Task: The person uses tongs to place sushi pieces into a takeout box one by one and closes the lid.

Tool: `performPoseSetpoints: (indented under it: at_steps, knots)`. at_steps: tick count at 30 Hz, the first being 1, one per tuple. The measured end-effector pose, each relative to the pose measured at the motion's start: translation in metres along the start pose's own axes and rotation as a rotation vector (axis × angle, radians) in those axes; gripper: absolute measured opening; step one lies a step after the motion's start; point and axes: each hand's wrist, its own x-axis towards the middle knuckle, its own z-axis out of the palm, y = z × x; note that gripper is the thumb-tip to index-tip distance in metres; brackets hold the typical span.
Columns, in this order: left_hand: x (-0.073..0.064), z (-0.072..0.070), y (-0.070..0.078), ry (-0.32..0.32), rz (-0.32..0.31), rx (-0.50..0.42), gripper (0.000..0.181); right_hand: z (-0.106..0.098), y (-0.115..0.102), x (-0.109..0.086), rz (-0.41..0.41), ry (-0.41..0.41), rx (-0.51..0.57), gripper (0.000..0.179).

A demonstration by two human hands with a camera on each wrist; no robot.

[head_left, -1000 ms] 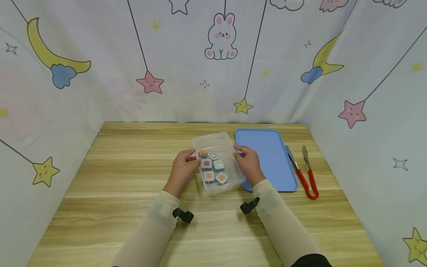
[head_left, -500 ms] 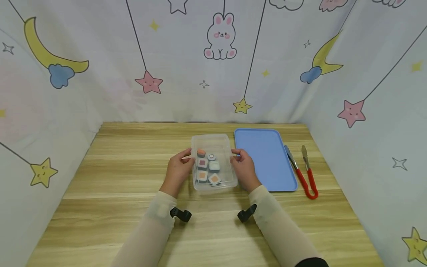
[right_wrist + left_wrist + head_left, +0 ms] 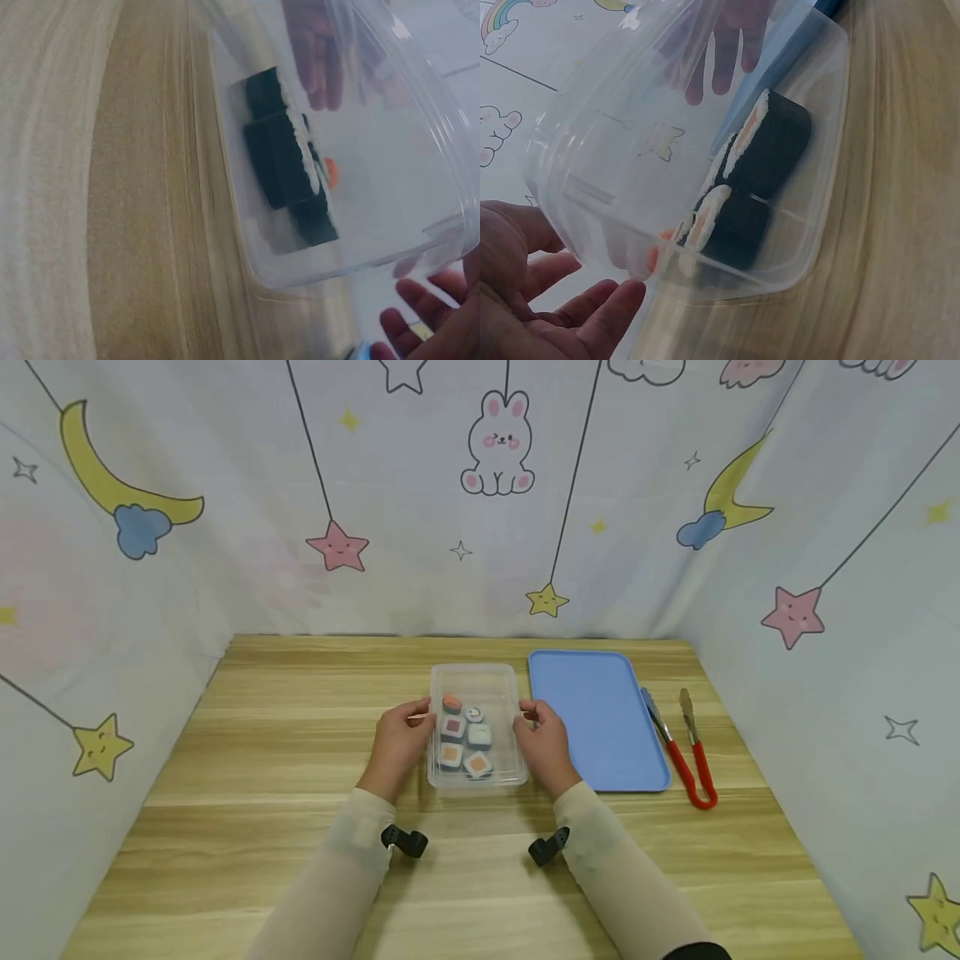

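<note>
A clear plastic box (image 3: pixel 493 685) sits at the middle of the table in the head view, holding several sushi pieces. Among them are an orange-topped piece (image 3: pixel 452 702) and rolls with square tops, such as one with an orange centre (image 3: pixel 477 765). My left hand (image 3: pixel 397 743) grips the box at its left side, near the rim. On the opposite side, my right hand (image 3: pixel 549 747) holds the box by thumb and fingers. The left wrist view shows dark-wrapped rolls (image 3: pixel 769 146) through the wall. Part of each hand's contact is hidden behind the rim.
A blue tray (image 3: pixel 596 718) lies just right of the box, partly behind my right hand. Farther right lie tongs (image 3: pixel 697 760) with red handles, their arms spread. A printed curtain (image 3: pixel 405 585) rises behind the wooden table (image 3: pixel 300 693).
Both hands have moved left with the box, away from over the tray's edge. The box has turned from slanted to straight. The tray and tongs have stayed in place.
</note>
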Motion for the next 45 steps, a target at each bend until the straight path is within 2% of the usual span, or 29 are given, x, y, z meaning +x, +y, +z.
performPoseSetpoints:
  at_steps: [5,9,12,16,18,21,26,35,41,45]
  knots:
    - [0.002,-0.009,0.004,-0.017,0.013,0.043,0.058,-0.006,-0.002,0.000,0.026,-0.028,-0.055,0.035]
    - [0.001,-0.021,0.015,-0.015,0.132,0.162,0.077,-0.014,-0.010,0.003,0.020,-0.045,-0.137,0.050]
    - [-0.001,-0.020,0.025,-0.068,0.279,0.335,0.086,-0.018,-0.020,0.004,-0.087,-0.101,-0.272,0.063]
    - [-0.001,-0.003,0.029,-0.175,0.470,0.656,0.094,-0.012,-0.028,0.006,-0.315,-0.248,-0.572,0.078]
    - [0.001,0.005,0.024,-0.219,0.523,0.791,0.095,-0.007,-0.028,0.006,-0.372,-0.327,-0.704,0.084]
    - [0.003,0.013,0.018,-0.265,0.527,0.886,0.097,0.000,-0.024,0.005,-0.368,-0.395,-0.787,0.091]
    - [0.004,0.014,0.015,-0.260,0.508,0.911,0.096,0.006,-0.022,0.006,-0.330,-0.401,-0.768,0.093]
    - [0.000,0.013,0.013,-0.262,0.489,0.896,0.095,0.007,-0.019,0.003,-0.307,-0.404,-0.737,0.092]
    - [-0.006,0.011,0.015,-0.237,0.519,0.883,0.096,-0.001,-0.022,-0.005,-0.353,-0.380,-0.654,0.088]
    - [-0.005,0.014,0.015,-0.262,0.540,0.905,0.094,0.000,-0.024,-0.006,-0.392,-0.411,-0.707,0.089]
